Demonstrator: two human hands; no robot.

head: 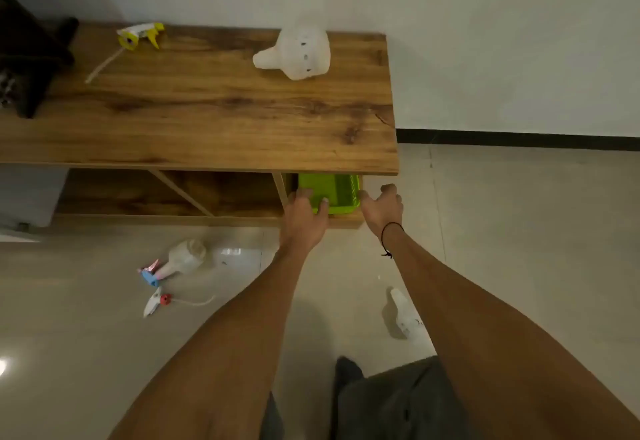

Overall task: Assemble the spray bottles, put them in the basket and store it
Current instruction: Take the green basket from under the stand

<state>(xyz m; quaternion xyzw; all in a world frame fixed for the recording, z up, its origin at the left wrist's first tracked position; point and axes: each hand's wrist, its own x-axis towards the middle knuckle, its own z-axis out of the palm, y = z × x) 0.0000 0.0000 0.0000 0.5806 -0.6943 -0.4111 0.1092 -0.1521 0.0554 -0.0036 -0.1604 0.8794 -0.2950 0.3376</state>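
Glossy pale floor tiles [519,231] run up to a white wall, and most of the loose parts lie on them. Nearest the person, a small white bottle [405,315] lies on its side just inside the right forearm. Off to the left lie a red-nozzled sprayer head [156,302] with its dip tube trailing, and beyond it a bottle with a pink and blue trigger [173,263], apparently already put together, though blur makes that uncertain.

Both arms reach forward to the lower shelf [173,209] under the desk's right end. The left hand [306,218] has its fingers hooked over the near left rim of the green basket [334,193]; the right hand [381,205] is spread at the basket's right side, thumb touching the rim, but whether its fingers are closed on the rim I cannot tell. A hand on each side suits sliding the basket level out of its bay, which seems to be the step in hand, since the basket looks empty and bottles are unassembled. It sits mostly beneath the desk's front edge, so it probably needs to come straight out toward the person before lifting.

On the desk [207,121], a large white bottle [298,53] lies tipped near the back right corner. A yellow sprayer head [138,36] lies at the back edge. Something dark [31,58] sits at the left end.
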